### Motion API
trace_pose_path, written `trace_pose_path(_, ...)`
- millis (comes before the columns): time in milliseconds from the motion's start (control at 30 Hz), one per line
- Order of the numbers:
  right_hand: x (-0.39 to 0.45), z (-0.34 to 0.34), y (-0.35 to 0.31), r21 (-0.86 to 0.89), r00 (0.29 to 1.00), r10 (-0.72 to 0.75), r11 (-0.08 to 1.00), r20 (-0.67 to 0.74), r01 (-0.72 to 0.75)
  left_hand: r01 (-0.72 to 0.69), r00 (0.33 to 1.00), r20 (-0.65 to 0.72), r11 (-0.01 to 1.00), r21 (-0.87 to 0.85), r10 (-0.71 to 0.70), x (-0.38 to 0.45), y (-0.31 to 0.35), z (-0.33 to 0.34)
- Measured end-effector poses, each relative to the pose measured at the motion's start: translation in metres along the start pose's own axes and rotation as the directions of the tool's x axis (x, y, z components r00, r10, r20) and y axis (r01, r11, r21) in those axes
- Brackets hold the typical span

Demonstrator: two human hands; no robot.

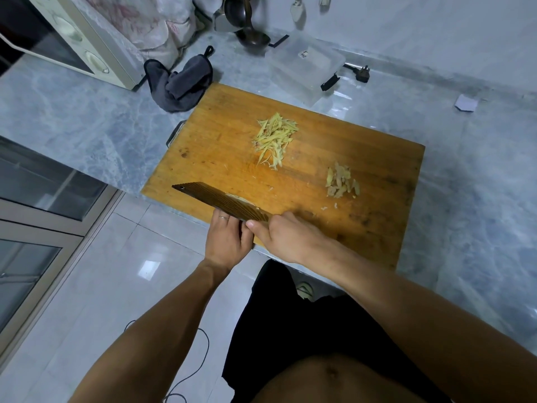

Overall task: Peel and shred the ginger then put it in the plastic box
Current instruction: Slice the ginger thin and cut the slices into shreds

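Note:
A pile of yellow shredded ginger point(274, 141) lies on the wooden cutting board point(220, 135), toward its far middle. A smaller heap of ginger peelings point(341, 181) sits to its right. My right hand point(286, 237) grips the handle of a dark ridged cleaver point(220, 203) at the board's near edge, blade lying nearly flat and pointing left. My left hand point(228, 242) touches the underside of the blade near the handle, with its fingers hidden behind it. A few ginger bits cling to the blade. The clear plastic box point(305, 65) stands empty beyond the board.
A dark grey cloth point(181, 82) lies left of the board's far corner. A microwave point(72, 36) stands at back left, ladles point(250, 33) and bags at the back. A black plug point(361, 74) lies right of the box. The counter edge drops to the floor on the left.

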State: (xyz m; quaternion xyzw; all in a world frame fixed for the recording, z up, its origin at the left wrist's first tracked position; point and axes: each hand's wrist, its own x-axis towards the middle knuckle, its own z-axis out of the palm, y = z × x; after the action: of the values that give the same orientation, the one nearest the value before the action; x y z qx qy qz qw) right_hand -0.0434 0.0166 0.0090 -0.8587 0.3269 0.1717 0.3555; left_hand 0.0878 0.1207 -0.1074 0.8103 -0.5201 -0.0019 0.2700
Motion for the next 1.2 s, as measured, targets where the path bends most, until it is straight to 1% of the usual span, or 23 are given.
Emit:
trace_pose_path(67,0.002,0.001,-0.002,0.009,1.0,-0.009,1.0,0.007,0.009,-0.002,1.0,0.01,1.0,-0.002,0.002,0.0,-0.003,0.0)
trace_pose_path(233,0.003,-0.003,-0.002,0.02,1.0,-0.027,0.999,-0.004,0.027,-0.05,0.998,-0.038,0.999,-0.014,0.049,-0.001,-0.004,0.001)
trace_pose_path(400,-0.002,-0.007,-0.001,-0.034,0.999,-0.025,0.999,-0.048,0.023,-0.065,0.997,-0.04,0.998,0.009,0.066,-0.003,-0.008,0.006)
trace_pose_path(534,-0.005,-0.009,-0.005,-0.052,0.999,-0.027,0.998,-0.046,0.025,-0.106,0.993,-0.049,0.994,-0.008,0.106,-0.001,-0.008,0.002)
trace_pose_path(667,-0.006,-0.012,-0.005,-0.044,0.999,-0.016,0.999,-0.035,0.015,-0.076,0.997,-0.029,0.997,-0.017,0.076,-0.001,-0.01,0.004)
trace_pose_path(967,-0.004,-0.015,-0.005,-0.006,1.0,0.01,1.0,0.022,-0.009,-0.056,0.995,-0.092,0.995,-0.077,0.049,0.001,-0.007,0.002)
trace_pose_path(1201,-0.002,-0.009,-0.002,0.062,0.996,0.072,0.995,0.052,-0.075,-0.031,0.999,-0.033,0.996,-0.088,0.029,0.001,-0.01,0.004)
